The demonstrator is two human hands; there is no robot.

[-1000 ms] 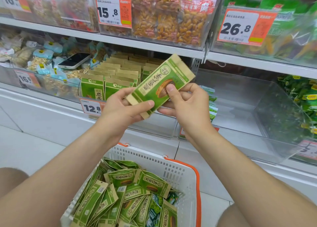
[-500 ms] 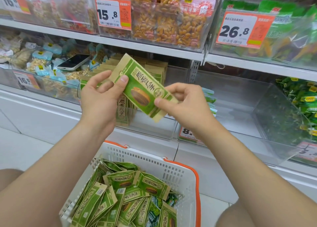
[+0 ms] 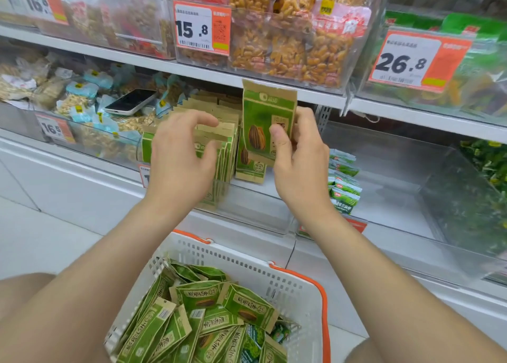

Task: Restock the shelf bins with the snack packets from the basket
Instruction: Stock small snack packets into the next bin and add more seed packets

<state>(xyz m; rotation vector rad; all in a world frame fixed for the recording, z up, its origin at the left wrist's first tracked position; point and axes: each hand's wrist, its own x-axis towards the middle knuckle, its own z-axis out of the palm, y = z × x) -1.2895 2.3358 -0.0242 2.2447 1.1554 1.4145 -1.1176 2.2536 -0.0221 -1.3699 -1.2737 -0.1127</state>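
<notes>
My right hand pinches a packet upright; if my spread left hand lets the row tip right, it won't slide in.

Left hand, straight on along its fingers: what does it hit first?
The left hand would likely meet the upright packet row first; whether it touches them now is unclear.

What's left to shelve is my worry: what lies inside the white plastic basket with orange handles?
Green-and-tan seed packets lie piled in the white plastic basket, with a darker green packet among them. The pile hides its floor.
</notes>
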